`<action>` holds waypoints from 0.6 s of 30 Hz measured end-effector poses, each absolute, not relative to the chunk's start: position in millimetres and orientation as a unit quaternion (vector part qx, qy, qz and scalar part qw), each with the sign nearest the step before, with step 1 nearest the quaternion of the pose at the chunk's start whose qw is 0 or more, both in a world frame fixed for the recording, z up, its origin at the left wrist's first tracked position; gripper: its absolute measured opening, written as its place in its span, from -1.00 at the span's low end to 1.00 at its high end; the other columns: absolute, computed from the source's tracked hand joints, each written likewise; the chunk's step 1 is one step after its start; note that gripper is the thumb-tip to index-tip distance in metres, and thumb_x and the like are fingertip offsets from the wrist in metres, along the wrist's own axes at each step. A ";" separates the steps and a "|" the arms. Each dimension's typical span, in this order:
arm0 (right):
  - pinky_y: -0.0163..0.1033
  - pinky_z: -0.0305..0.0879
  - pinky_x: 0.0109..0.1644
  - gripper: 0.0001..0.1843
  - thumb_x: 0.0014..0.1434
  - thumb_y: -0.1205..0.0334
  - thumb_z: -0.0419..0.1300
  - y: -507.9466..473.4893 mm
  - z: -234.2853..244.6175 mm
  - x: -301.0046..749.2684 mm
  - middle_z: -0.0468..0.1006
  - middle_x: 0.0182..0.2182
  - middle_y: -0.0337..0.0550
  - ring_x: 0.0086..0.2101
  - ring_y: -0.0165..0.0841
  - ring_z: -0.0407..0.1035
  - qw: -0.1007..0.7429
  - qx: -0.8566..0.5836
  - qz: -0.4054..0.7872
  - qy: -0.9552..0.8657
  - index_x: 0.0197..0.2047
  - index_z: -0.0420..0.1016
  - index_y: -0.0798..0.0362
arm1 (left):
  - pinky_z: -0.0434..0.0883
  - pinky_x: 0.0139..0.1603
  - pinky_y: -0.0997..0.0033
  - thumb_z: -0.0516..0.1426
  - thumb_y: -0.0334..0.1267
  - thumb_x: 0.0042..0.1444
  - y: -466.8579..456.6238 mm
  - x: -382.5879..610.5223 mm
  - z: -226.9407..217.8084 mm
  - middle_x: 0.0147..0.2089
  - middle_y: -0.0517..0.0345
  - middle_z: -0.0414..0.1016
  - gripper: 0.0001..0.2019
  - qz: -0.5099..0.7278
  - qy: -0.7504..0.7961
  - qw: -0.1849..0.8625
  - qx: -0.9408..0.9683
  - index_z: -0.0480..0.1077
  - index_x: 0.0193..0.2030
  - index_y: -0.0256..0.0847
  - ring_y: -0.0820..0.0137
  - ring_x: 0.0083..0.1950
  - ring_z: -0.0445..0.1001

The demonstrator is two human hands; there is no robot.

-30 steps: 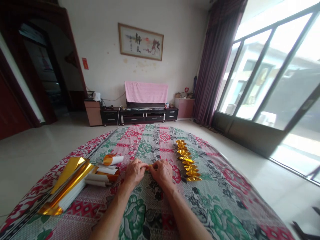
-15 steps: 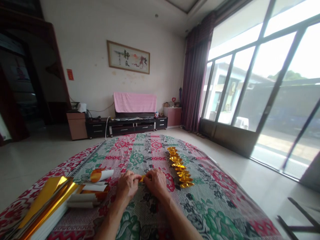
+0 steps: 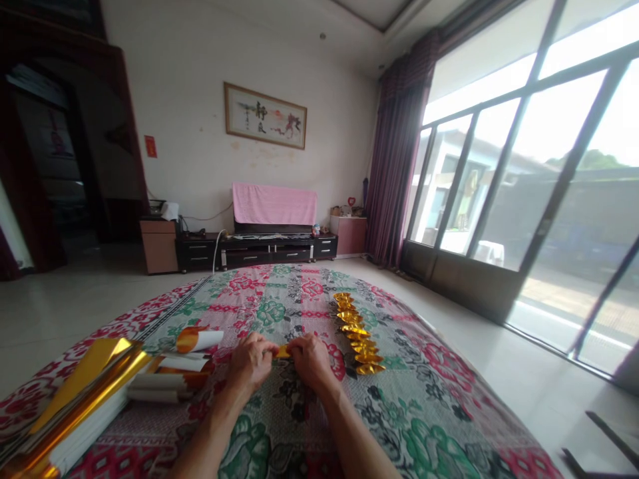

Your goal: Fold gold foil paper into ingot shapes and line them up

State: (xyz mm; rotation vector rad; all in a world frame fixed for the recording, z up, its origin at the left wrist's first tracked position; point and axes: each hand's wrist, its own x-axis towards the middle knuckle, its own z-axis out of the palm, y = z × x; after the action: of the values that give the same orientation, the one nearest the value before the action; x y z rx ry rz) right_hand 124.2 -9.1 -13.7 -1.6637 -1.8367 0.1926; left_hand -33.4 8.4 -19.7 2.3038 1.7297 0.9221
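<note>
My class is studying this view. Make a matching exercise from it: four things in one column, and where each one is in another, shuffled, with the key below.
1. gold folded pieces
2. short gold strip
3. pink cloth
4. long gold sheets

A. below the framed picture
B. left of the left hand
C. in a row, right of the right hand
D. held between both hands

Pairs: 1-C, 2-D, 3-A, 4-B

A paper strip (image 3: 283, 352) is between the left hand (image 3: 251, 360) and the right hand (image 3: 310, 358). On the tabletop (image 3: 399, 412), to their right, is a row of folded papers (image 3: 354, 329). Paper rolls (image 3: 157, 381) lie to their left, with a paper pile (image 3: 90, 416) farther left. Behind the tabletop is a cabinet (image 3: 249, 258), and a picture (image 3: 265, 116) hangs above it.
</note>
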 end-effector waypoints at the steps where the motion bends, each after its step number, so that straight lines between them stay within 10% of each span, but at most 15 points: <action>1: -0.36 0.16 -0.22 -0.68 0.11 0.31 0.01 -9.3 -13.7 124.2 0.54 -0.37 -0.17 -0.31 -0.37 0.38 0.321 -0.634 0.070 -0.701 -0.39 0.60 -0.11 | 0.29 -0.04 0.30 0.03 -0.41 -0.01 8.3 -33.5 -19.3 -0.26 0.07 0.42 -0.73 0.303 0.570 0.057 0.762 0.55 -0.37 -0.09 0.31 -0.16 0.35; 18: -0.27 0.15 -0.17 -0.77 0.06 0.06 0.11 -17.6 -11.7 111.4 0.50 -0.33 -0.12 -0.27 -0.30 0.34 0.303 -0.679 -0.002 -0.669 -0.34 0.56 -0.06 | 0.28 -0.07 0.32 0.08 -0.15 0.01 2.0 -23.8 -11.9 -0.27 0.05 0.45 -0.80 0.298 0.598 0.002 0.744 0.53 -0.39 -0.10 0.26 -0.14 0.38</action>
State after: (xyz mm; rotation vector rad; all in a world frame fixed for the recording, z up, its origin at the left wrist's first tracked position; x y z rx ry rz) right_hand 111.4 -17.6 -11.7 -1.8008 -1.7726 -0.0056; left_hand -23.8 2.0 -11.9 2.3338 1.8768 0.9336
